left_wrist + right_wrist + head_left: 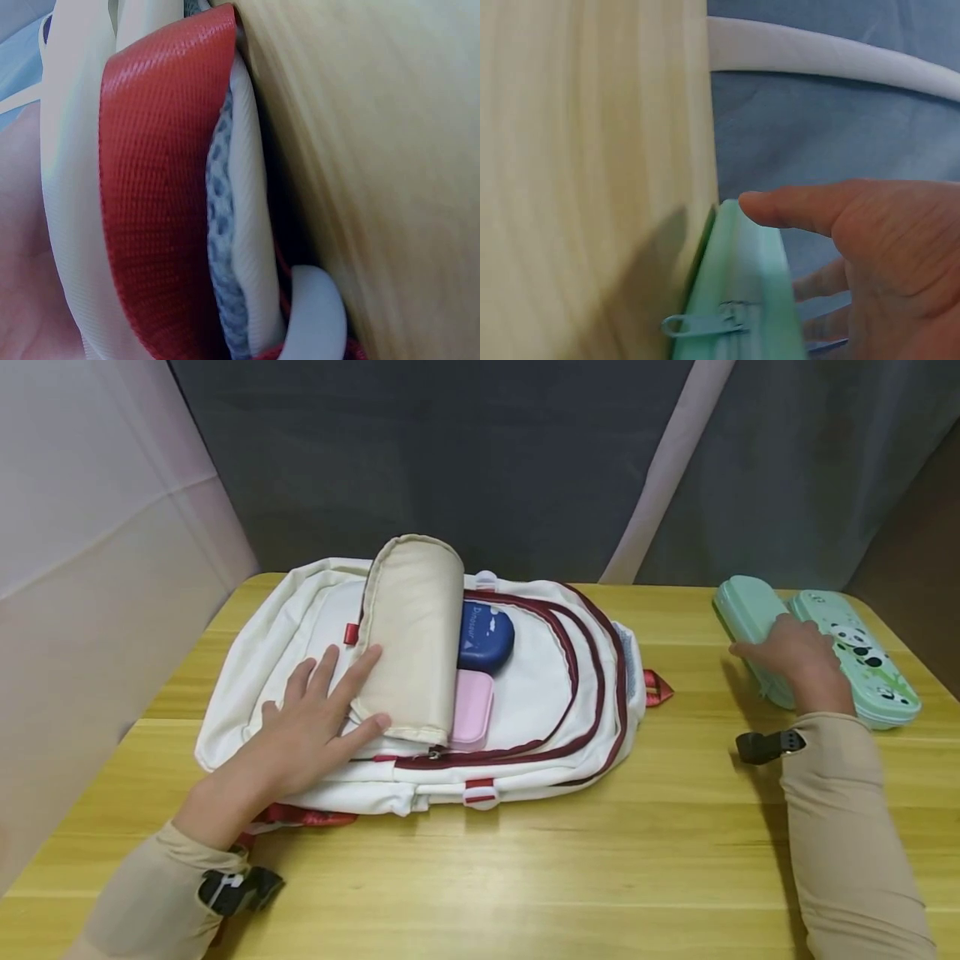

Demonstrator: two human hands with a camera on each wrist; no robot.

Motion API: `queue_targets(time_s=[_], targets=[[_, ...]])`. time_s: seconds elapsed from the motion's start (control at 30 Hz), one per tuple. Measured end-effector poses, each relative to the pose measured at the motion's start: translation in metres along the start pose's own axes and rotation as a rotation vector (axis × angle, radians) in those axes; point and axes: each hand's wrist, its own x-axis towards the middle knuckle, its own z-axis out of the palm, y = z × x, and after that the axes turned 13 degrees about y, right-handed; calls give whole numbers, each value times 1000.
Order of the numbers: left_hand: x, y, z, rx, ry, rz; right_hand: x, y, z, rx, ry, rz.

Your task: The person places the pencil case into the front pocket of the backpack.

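A white backpack [525,668] with dark red zippers lies on the table. Its beige-lined front flap [416,643] is folded back, with a dark blue case [483,639] lettered "Dinosaur" and a pink case [472,706] partly under it. My left hand [307,727] rests with spread fingers on the backpack, fingertips at the flap's edge. At the far right, my right hand [806,656] is over a plain mint-green zippered pencil case [750,606]. In the right wrist view its thumb [780,208] is stretched across the case's zipper side; the other fingers are partly hidden behind.
Beside the plain case lies a second mint pencil case [873,652] with panda pictures. Red straps [165,180] hang at the backpack's near side. A dark curtain [450,460] stands behind the wooden table [570,877]; a pale wall [97,527] is at left.
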Motion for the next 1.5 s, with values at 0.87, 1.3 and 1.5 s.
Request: queue_targets(time_s=[0.87, 1.3, 1.5], targets=[[0, 0, 1, -1, -2, 1, -7, -31, -17, 179, 208, -154], [-2, -2, 0, -7, 5, -11, -63, -124, -31, 130, -36, -655], [0, -2, 2, -5, 11, -15, -74, -143, -15, 154, -56, -775]])
